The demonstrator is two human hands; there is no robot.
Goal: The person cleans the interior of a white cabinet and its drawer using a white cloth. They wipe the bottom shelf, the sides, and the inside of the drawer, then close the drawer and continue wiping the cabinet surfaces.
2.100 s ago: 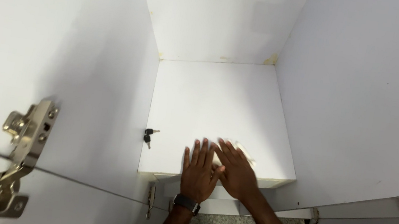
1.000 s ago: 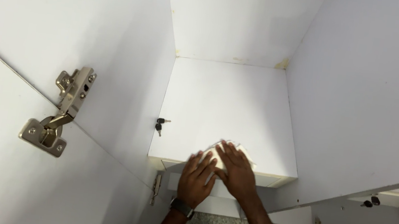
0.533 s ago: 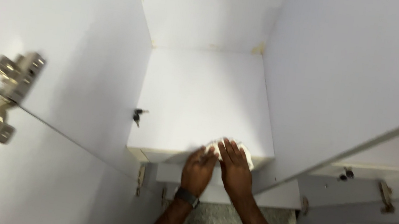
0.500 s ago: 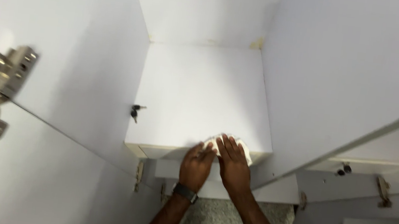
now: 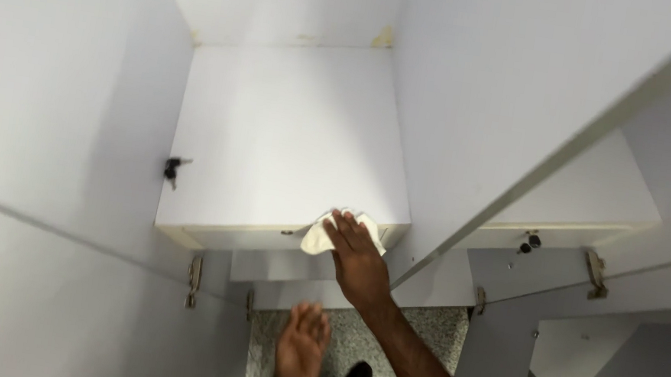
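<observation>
— What had changed in that last half second or so?

— Both hands had been pressed side by side on the cloth at the front edge of the shelf. Now only the right hand (image 5: 360,262) was on it. The left hand (image 5: 300,350) had come off and hung lower, below the shelf, over the speckled floor (image 5: 420,332), fingers loosely spread and holding nothing.

— So what did that mean for the wiping?

— I judged it had become one-handed work. The right hand lay flat with its fingers out over the cloth, pinning it to the shelf's front lip rather than gripping it. The left looked to be drawing back, though where to I couldn't tell.

— And the cloth itself?

— A small white cloth (image 5: 329,233), crumpled, with soft folds showing at the left of the fingers and a corner peeking out on the right. It sat at the front edge of the shelf (image 5: 281,137), toward the front right corner, part of it over the lip.

— Anything else about?

— A small dark key (image 5: 173,168) stuck out at the shelf's left edge, well apart from the cloth. A white door (image 5: 540,103) stood open just right of the hand.
</observation>
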